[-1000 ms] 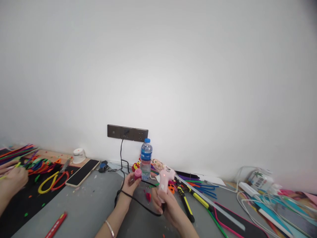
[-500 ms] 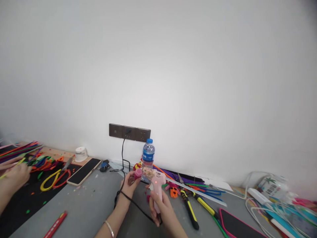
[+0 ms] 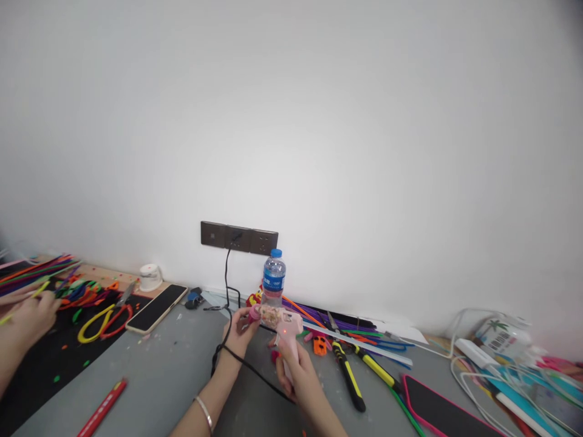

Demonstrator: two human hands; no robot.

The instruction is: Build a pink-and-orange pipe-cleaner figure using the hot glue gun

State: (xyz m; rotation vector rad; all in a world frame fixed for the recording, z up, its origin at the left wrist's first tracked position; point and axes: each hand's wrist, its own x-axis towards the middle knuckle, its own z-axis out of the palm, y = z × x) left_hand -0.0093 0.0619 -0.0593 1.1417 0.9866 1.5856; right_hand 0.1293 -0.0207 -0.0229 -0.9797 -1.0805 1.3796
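Observation:
My right hand [image 3: 293, 367] is wrapped round the handle of a pale pink hot glue gun [image 3: 288, 331], which has a small red light lit on its side. The gun's nozzle end points left, at a small pink piece [image 3: 254, 313] pinched in the fingers of my left hand [image 3: 239, 334]. Nozzle and piece are close together; whether they touch I cannot tell. A black power cord [image 3: 255, 368] runs across my left wrist and up to the wall socket [image 3: 239, 237]. Behind the gun stands a water bottle [image 3: 274, 279] with a blue cap.
Pliers [image 3: 348, 376], an orange pipe-cleaner figure [image 3: 320, 345] and a pink-edged phone [image 3: 441, 406] lie to the right. On the left are another phone [image 3: 157, 308], scissors [image 3: 107, 321], a red marker [image 3: 102, 408] and a co-worker's hand [image 3: 34, 315] holding a yellow stem.
The pink piece has dropped slightly and sits nearer the nozzle line. Both hands keep their grips. The view has shifted a little.

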